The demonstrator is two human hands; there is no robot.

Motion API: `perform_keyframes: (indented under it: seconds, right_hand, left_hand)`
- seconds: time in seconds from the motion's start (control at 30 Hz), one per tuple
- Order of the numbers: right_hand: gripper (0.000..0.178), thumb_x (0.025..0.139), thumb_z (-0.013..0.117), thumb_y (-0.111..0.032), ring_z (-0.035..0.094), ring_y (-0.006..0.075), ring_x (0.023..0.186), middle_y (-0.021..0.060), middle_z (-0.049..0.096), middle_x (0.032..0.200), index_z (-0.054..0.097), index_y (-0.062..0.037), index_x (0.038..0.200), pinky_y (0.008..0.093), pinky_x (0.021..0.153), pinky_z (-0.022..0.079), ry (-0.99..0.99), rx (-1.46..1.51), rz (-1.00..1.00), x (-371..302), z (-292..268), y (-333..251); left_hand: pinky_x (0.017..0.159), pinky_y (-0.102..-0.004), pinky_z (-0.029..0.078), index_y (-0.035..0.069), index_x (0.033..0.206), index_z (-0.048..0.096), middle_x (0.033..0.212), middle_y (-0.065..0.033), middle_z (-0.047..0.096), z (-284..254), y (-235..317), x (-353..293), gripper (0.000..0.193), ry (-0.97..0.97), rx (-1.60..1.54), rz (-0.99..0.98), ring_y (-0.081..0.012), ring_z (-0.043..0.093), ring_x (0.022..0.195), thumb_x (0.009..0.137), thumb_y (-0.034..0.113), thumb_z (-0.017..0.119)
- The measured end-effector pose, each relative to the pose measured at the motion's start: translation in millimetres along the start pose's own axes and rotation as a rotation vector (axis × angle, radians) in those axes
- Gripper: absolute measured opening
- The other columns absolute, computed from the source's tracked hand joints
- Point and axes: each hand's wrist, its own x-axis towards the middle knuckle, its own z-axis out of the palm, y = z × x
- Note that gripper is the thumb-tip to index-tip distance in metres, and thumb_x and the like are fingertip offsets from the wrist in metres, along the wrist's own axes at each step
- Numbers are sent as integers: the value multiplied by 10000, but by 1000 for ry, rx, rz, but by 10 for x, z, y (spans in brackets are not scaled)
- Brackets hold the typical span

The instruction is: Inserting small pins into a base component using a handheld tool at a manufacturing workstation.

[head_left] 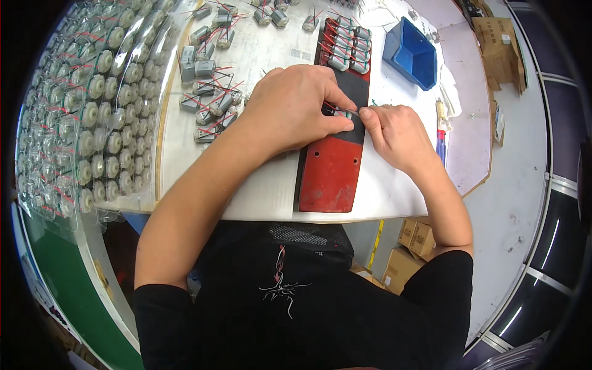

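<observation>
My left hand (pixel 299 105) is closed over the middle of a long red board (pixel 330 179) with a black band across it. Between its thumb and forefinger shows part of a small motor (pixel 340 113), silvery with a green edge; the rest is hidden by the fingers. My right hand (pixel 398 132) is closed in a pinch at the motor's right end, beside the left fingertips. Whatever sits in that pinch is too small to make out. Several finished-looking motors (pixel 351 46) with green edges lie in rows on the board's far end.
Loose grey motors (pixel 206 68) with red wires are scattered on the white table left of the board. Clear plastic trays of round-ended motors (pixel 102 111) stack at far left. A blue bin (pixel 410 52) stands back right, near a blue-and-red-handled tool (pixel 441 139). Cardboard boxes (pixel 407 259) sit below.
</observation>
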Motion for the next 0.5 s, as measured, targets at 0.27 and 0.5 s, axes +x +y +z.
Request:
perform_keyframes:
  seconds: [0.27, 0.5]
  right_hand:
    - [482, 1097, 432, -307, 576, 462, 636, 230, 595, 652, 607, -18, 752, 529, 636, 471, -6, -50, 2, -45, 27, -27]
    - [480, 1098, 427, -303, 591, 462, 644, 234, 610, 658, 622, -20, 761, 533, 634, 484, -35, 22, -2, -58, 10, -105]
  left_hand:
    - [825, -420, 528, 191, 963, 842, 922, -28, 714, 32, 19, -17, 247, 25, 84, 41, -248, 695, 911, 782, 356, 808]
    - [773, -400, 509, 167, 954, 838, 880, -27, 714, 68, -81, -24, 239, 76, 125, 133, -250, 676, 855, 779, 325, 803]
